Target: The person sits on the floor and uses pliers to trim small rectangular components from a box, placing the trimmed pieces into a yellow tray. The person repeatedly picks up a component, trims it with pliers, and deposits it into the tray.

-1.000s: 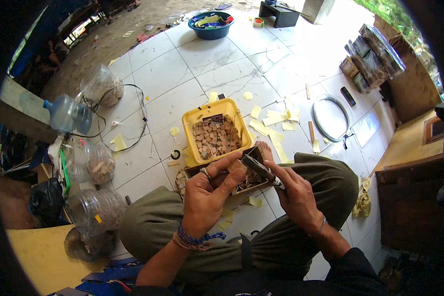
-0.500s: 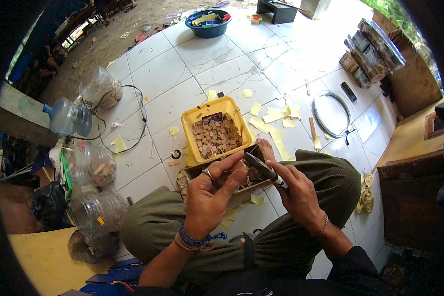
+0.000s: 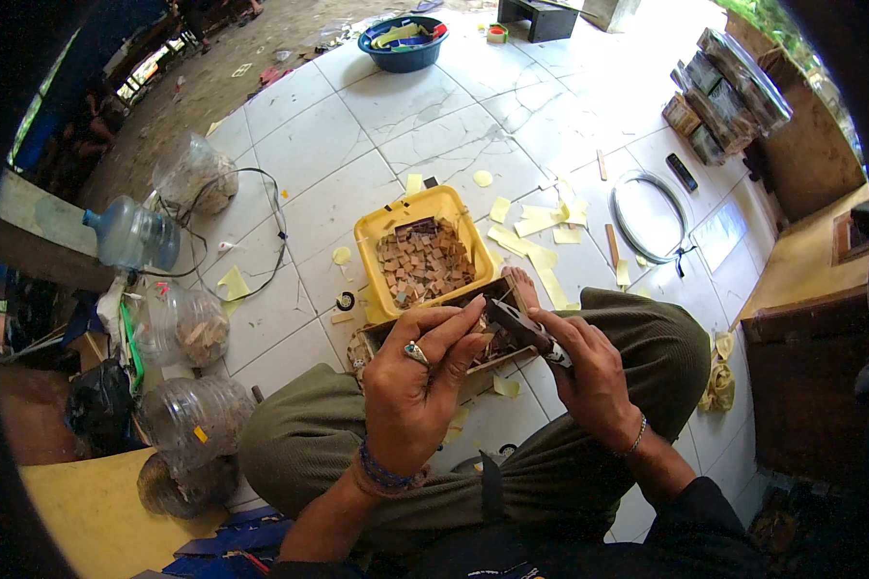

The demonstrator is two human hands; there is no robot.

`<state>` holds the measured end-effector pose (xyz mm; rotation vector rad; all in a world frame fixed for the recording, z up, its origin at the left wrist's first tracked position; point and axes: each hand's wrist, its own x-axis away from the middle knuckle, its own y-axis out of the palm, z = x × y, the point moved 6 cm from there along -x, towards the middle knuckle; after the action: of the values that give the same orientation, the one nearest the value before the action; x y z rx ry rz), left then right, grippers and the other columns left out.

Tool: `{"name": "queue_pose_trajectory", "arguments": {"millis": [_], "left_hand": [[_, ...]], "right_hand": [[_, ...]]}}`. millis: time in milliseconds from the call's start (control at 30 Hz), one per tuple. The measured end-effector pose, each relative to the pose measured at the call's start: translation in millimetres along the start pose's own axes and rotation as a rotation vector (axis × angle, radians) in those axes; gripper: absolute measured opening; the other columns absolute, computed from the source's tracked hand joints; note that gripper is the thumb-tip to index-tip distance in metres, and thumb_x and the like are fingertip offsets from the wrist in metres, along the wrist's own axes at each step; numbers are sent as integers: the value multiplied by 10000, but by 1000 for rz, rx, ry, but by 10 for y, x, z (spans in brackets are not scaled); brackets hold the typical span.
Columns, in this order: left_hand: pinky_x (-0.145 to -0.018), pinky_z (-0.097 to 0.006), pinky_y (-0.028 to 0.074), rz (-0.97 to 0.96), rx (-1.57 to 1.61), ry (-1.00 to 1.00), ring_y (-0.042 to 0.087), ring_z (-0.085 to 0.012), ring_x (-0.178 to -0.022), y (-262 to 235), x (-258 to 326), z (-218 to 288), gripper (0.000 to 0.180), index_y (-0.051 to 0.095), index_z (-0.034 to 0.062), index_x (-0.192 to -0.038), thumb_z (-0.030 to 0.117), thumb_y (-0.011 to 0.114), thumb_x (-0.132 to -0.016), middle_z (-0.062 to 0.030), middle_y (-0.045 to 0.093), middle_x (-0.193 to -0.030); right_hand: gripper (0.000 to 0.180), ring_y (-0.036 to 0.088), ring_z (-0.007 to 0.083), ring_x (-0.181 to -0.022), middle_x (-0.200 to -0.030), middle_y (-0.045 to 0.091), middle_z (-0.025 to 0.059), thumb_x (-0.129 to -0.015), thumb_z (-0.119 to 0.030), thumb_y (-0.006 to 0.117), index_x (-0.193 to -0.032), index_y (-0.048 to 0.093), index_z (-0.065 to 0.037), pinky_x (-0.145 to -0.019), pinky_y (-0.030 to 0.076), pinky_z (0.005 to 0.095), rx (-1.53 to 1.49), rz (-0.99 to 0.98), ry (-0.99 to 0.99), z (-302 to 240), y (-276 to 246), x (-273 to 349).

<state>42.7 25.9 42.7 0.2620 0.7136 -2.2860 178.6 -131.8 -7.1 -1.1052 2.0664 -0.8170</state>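
I sit cross-legged on a white tiled floor. My left hand (image 3: 417,386), with a ring and a beaded bracelet, pinches a small brown piece over a wooden box (image 3: 483,359) resting on my legs. My right hand (image 3: 589,372) grips a dark knife (image 3: 519,326) whose blade points at that piece, just touching my left fingertips. Beyond the box stands a yellow plastic tub (image 3: 375,232) filled with several small brown square chips (image 3: 425,261).
Yellow paper scraps (image 3: 536,232) lie scattered right of the tub. Clear plastic jars (image 3: 179,328) and a water bottle (image 3: 130,234) stand at left with a black cable (image 3: 278,227). A blue basin (image 3: 404,41) sits far back; a ring hoop (image 3: 647,217) and wooden furniture (image 3: 811,386) are at right.
My left fingers have closed tighter around the small piece and the knife blade has shifted slightly toward them. Otherwise the scene is the same.
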Motion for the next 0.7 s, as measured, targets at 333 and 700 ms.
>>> {"name": "queue_pose_trajectory", "arguments": {"millis": [333, 700], "left_hand": [[-782, -321, 617, 43, 21, 43, 739, -196, -943, -11, 35, 71, 380, 762, 76, -1271, 14, 792, -898, -107, 702, -1127], [-871, -300, 622, -45, 214, 13, 725, -194, -1036, -2, 22, 4, 360, 750, 34, -1265, -67, 740, -919, -138, 695, -1198]], "right_hand": [[821, 633, 358, -924, -1055, 626, 147, -740, 118, 684, -1500, 530, -154, -835, 537, 467, -58, -21, 10, 18, 43, 20], [396, 764, 230, -821, -886, 776, 128, -1021, -103, 678, -1389, 545, -40, -780, 570, 373, -634, -578, 294, 58, 90, 87]]}}
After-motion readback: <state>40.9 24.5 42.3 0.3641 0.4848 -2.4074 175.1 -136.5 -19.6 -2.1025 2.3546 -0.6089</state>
